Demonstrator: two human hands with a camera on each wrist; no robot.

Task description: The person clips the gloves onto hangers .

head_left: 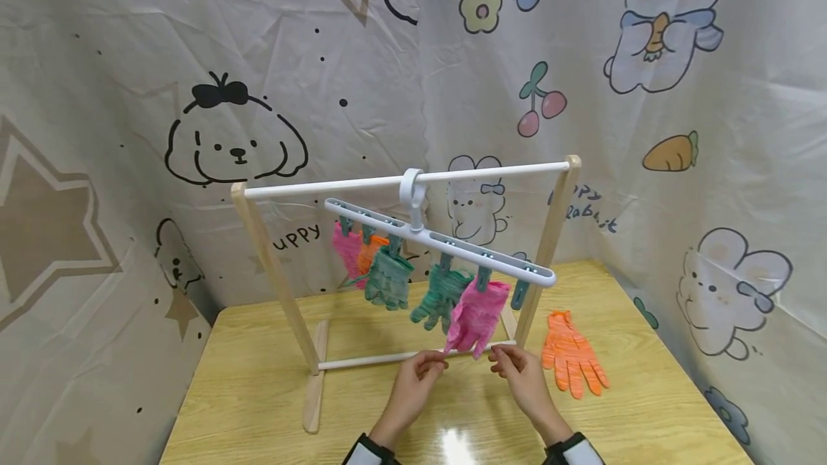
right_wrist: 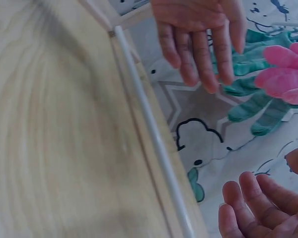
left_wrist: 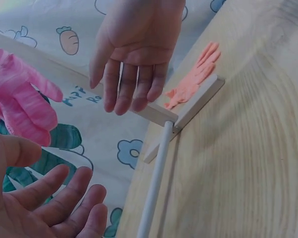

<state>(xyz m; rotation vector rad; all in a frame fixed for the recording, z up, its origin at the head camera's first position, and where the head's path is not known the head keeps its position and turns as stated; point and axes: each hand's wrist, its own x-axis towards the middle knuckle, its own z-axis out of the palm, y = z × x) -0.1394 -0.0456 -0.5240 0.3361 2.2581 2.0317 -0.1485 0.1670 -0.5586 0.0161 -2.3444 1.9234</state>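
Note:
A pink glove (head_left: 477, 314) dangles from a grey clip (head_left: 483, 278) near the right end of a white hanger (head_left: 452, 246). Just below the glove's left side is my left hand (head_left: 416, 379), its fingertips close to the cuff-down fingers. My right hand (head_left: 523, 379) is off to the glove's right. Both wrist views show the fingers of each hand loosely bent with nothing between them. A green glove (head_left: 442, 296) hangs beside the pink one. Farther left hang another green glove (head_left: 389, 278), an orange one (head_left: 371, 253) and a pink one (head_left: 347, 246).
The hanger's hook (head_left: 412, 196) loops over the white top rod (head_left: 323, 186) of a wooden rack (head_left: 274, 278). A lower rod (head_left: 368, 361) joins its feet. One orange glove (head_left: 571, 354) lies flat on the wooden table (head_left: 245, 393), right of the rack. An unused clip (head_left: 520, 294) hangs at the hanger's right end.

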